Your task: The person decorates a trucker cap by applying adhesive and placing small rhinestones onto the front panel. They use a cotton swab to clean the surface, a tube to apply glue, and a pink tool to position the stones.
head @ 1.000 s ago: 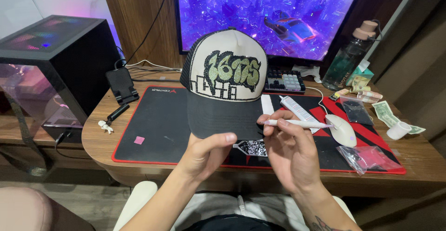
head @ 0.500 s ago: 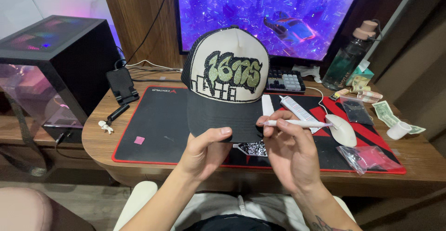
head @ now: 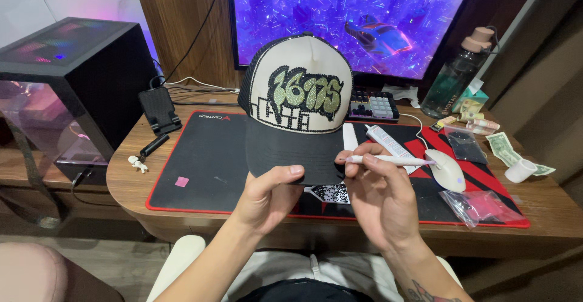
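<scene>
Steadying the black-and-cream cap point(head: 296, 105) by its brim, the left hand point(head: 267, 196) is pinching it upright just beside the right hand point(head: 376, 199), which is gripping a white applicator pen point(head: 388, 160) with its tip nearing the brim edge.

A home computer desk, most likely a gaming corner in a bedroom, is shown. A large monitor point(head: 352, 20) with a purple wallpaper is set against a wood-panelled wall. Below the monitor a small keyboard point(head: 373, 105) and a red-edged black desk mat point(head: 200, 156) are seen; left of it stands a glass-sided, lit PC case point(head: 61, 89).
</scene>
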